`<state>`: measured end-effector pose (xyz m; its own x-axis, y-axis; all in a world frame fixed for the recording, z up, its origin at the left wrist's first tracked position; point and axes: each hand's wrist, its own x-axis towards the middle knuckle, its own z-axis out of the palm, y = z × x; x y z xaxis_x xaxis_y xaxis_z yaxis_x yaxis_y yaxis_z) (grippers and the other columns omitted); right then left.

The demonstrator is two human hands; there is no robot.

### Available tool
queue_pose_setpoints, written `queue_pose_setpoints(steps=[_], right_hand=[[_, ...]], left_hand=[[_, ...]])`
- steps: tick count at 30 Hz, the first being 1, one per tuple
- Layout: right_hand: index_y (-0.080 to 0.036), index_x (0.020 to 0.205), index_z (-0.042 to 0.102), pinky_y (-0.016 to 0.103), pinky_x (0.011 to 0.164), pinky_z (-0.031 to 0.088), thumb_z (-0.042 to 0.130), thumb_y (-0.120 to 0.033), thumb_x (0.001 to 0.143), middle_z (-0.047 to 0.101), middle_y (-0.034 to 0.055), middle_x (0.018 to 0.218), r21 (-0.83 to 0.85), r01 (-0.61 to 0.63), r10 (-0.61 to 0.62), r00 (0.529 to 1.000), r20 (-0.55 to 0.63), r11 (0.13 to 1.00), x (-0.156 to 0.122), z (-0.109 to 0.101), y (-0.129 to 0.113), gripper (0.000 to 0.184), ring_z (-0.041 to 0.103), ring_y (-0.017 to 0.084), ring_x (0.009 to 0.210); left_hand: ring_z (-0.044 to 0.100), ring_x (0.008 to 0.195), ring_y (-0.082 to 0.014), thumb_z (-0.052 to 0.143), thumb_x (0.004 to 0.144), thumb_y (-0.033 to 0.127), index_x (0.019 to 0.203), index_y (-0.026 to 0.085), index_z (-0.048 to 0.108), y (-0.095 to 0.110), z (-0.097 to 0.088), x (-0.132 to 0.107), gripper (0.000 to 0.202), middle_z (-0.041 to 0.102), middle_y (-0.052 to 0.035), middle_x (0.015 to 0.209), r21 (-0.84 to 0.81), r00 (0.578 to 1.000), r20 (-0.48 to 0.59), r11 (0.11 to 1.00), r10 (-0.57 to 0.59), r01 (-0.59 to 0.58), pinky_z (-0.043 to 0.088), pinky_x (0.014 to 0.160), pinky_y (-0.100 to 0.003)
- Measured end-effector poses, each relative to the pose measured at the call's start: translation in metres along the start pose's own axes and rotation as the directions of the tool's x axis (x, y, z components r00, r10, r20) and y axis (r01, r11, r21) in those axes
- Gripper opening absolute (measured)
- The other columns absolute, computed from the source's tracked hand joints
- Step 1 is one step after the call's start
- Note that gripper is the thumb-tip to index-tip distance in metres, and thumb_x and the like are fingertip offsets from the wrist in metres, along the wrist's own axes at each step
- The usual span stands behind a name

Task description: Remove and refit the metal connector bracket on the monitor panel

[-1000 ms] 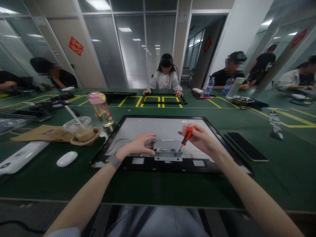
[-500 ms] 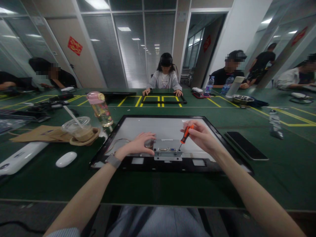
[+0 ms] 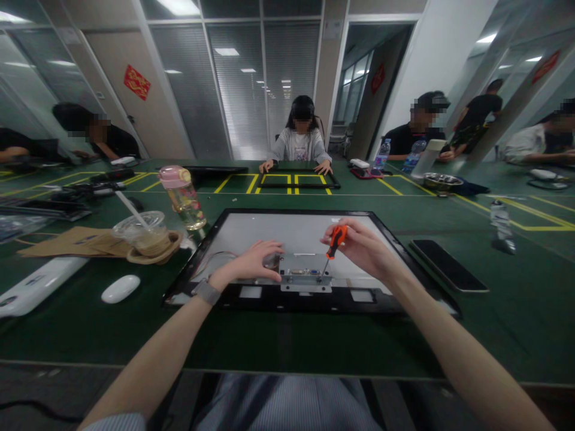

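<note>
An orange-and-black screwdriver (image 3: pixel 336 241) is held in my right hand (image 3: pixel 362 244), tilted, its tip down at the right-hand socket of a metal connector bracket (image 3: pixel 305 287). Whether the tip sits in a screw is too small to tell. My left hand (image 3: pixel 256 261) rests at the bracket's left side, thumb touching its edge, fingers spread. The bracket lies near the front edge of a black-framed display panel (image 3: pixel 233 227), whose grey back faces up. Thin wires (image 3: pixel 211 261) run over the panel left of my left hand.
Left of the panel stand a pink-lidded bottle (image 3: pixel 184 200), an iced drink cup (image 3: pixel 148 233) in a carrier and a white mouse (image 3: pixel 121 289). A black phone (image 3: pixel 447 265) lies to the right. Across the green table (image 3: pixel 278 341), a person (image 3: pixel 302 134) touches a black frame (image 3: pixel 296 186).
My right hand has shifted slightly left, and the screwdriver handle stands a little more upright. The left hand and the panel have stayed in place.
</note>
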<state>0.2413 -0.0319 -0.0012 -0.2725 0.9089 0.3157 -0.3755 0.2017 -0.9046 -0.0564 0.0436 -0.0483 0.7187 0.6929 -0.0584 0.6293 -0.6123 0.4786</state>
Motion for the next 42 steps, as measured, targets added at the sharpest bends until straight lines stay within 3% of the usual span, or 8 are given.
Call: queue_pose_setpoints(steps=[11,17,22,29,36,42], right_hand=[[-0.030,0.076,0.071,0.048,0.105,0.043,0.082,-0.034,0.074,0.062,-0.0012,0.089,-0.066,0.093,-0.098,0.992,-0.075,0.994,-0.0008,-0.0015,0.0017,0.013,0.059,0.018,0.087],[-0.031,0.099,0.072,0.053,0.110,0.038,0.077,-0.040,0.080,0.069,0.0008,0.093,-0.003,0.004,-0.004,1.000,-0.017,1.000,-0.0002,-0.0006,0.0003,0.022,0.065,0.020,0.092],[-0.029,0.099,0.071,0.054,0.110,0.038,0.074,-0.040,0.083,0.071,0.0023,0.098,0.014,-0.024,0.024,1.000,0.014,1.000,-0.0009,0.0005,0.0002,0.019,0.066,0.022,0.099],[-0.031,0.071,0.069,0.053,0.110,0.038,0.087,-0.031,0.068,0.062,-0.0038,0.084,-0.051,0.105,-0.110,0.989,-0.100,0.993,-0.0008,0.0008,0.0054,0.018,0.059,0.017,0.082],[-0.033,0.097,0.073,0.053,0.110,0.038,0.074,-0.044,0.082,0.069,0.0001,0.089,0.002,0.047,-0.047,0.995,-0.093,0.999,-0.0001,-0.0001,0.0087,0.019,0.064,0.020,0.091],[-0.029,0.097,0.072,0.052,0.108,0.041,0.073,-0.044,0.083,0.072,0.0019,0.092,0.037,-0.007,0.009,0.999,-0.050,0.999,0.0006,-0.0018,0.0055,0.020,0.068,0.022,0.094]], left_hand=[[0.025,0.151,-0.0299,0.077,0.072,0.061,0.135,0.028,0.054,-0.0051,0.0021,0.0002,0.075,0.036,-0.0069,0.159,-0.024,1.000,-0.009,0.999,0.022,-0.022,0.009,0.126,-0.050],[0.024,0.151,-0.0316,0.076,0.071,0.064,0.136,0.028,0.054,-0.0025,0.0006,-0.0001,0.077,0.036,-0.0071,0.159,-0.013,1.000,-0.001,1.000,0.006,-0.006,0.011,0.125,-0.050],[0.023,0.151,-0.0306,0.076,0.072,0.064,0.136,0.029,0.054,-0.0012,0.0001,-0.0005,0.076,0.036,-0.0066,0.160,-0.019,1.000,0.003,1.000,0.012,-0.012,0.010,0.126,-0.050],[0.026,0.151,-0.0303,0.077,0.071,0.062,0.134,0.029,0.055,-0.0040,0.0020,0.0006,0.075,0.038,-0.0068,0.158,-0.016,1.000,-0.017,1.000,0.021,-0.021,0.009,0.126,-0.050],[0.024,0.151,-0.0303,0.076,0.071,0.064,0.136,0.030,0.054,-0.0057,0.0022,0.0010,0.076,0.036,-0.0056,0.159,-0.018,1.000,-0.005,1.000,0.018,-0.018,0.006,0.126,-0.050],[0.023,0.152,-0.0306,0.075,0.071,0.066,0.136,0.028,0.053,-0.0075,0.0034,0.0015,0.078,0.035,-0.0067,0.160,-0.018,1.000,-0.003,1.000,0.021,-0.021,0.006,0.126,-0.050]])
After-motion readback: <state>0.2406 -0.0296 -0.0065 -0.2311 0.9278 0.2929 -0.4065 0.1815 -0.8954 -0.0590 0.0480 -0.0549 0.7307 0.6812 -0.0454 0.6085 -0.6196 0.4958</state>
